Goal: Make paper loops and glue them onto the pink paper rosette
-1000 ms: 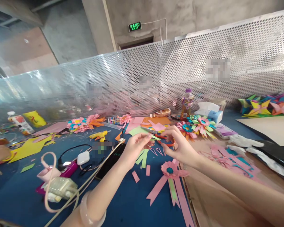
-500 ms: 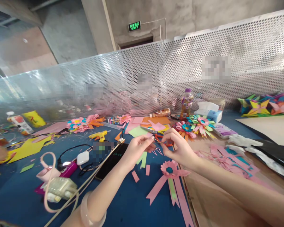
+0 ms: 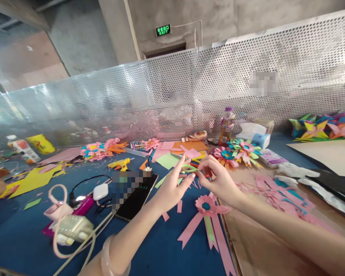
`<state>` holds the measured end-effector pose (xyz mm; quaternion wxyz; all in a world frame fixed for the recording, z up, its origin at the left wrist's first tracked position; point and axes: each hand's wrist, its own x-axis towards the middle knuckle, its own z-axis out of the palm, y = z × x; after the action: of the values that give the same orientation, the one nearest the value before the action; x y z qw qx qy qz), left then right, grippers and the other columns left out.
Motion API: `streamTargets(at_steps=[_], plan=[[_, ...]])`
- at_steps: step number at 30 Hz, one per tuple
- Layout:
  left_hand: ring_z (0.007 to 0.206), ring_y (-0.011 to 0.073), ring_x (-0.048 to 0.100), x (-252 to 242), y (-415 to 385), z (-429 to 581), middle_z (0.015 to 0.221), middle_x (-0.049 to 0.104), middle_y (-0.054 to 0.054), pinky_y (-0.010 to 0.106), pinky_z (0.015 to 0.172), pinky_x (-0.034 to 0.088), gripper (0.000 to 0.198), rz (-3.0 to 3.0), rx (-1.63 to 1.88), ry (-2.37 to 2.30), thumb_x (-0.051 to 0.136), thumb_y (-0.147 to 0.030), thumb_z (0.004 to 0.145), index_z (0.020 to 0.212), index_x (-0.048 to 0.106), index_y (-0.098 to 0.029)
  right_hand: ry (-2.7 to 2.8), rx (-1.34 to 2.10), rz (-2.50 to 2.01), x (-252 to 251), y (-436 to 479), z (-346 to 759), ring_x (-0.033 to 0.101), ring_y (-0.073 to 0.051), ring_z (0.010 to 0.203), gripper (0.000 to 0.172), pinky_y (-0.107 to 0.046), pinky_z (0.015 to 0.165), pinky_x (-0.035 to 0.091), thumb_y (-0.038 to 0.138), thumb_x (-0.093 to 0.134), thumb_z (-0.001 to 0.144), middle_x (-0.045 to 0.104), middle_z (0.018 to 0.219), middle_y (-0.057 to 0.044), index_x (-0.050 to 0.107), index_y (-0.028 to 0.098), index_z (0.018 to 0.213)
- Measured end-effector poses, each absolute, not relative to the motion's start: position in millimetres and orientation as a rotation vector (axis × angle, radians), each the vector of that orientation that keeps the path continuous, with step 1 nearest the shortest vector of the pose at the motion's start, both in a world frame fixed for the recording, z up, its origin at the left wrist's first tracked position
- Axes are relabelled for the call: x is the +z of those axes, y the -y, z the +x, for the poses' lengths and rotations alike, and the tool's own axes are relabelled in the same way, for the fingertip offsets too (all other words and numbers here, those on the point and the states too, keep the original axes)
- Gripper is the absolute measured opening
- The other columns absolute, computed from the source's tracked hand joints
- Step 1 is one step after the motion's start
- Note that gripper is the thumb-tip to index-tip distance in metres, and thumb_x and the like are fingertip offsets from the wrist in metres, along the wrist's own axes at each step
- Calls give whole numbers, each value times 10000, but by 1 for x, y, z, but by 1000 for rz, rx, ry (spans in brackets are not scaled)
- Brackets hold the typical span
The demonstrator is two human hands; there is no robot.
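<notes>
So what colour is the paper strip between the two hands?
The paper strip is light green, seen best in the head view.

Wearing a thick, smooth, milky-white, ring-shaped bangle (image 3: 105, 256) around the left forearm (image 3: 140, 230). Bare from the left hand (image 3: 172, 189) to that bangle, and from the right hand (image 3: 220, 179) along the right forearm (image 3: 278, 220).

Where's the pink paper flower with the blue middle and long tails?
In the head view, the pink paper flower lies low, right of centre, on the blue tabletop, below the bare right hand and beside the brown cardboard.
</notes>
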<state>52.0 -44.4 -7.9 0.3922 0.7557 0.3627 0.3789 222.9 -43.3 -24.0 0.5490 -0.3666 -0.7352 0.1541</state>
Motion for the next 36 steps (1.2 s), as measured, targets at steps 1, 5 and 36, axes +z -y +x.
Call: streamTargets(at_steps=[1,5,36], plan=[[1264,240,423,-9,45,52,1459,334,77,393,1030,390,603,1939,958,-915,487,-367,889,1427,229,-280,1736,369,-870,-24,44,222,457,-127,633,96,-261,534,388,125,505,766,467,774,-10,484,218,771],[1325,235,333,-12,43,50,1489,274,57,394,1063,359,657,1989,938,-869,485,-351,893,1448,139,-285,1726,382,-876,-24,45,221,447,-123,614,88,-263,529,384,130,504,765,461,760,-7,488,216,768],[1033,203,568,-1,42,52,1158,583,76,331,890,450,470,1755,1009,-1009,475,-400,886,1309,432,-202,1754,357,-834,-27,43,224,440,-112,609,110,-246,531,384,87,501,745,473,777,-11,480,193,768]])
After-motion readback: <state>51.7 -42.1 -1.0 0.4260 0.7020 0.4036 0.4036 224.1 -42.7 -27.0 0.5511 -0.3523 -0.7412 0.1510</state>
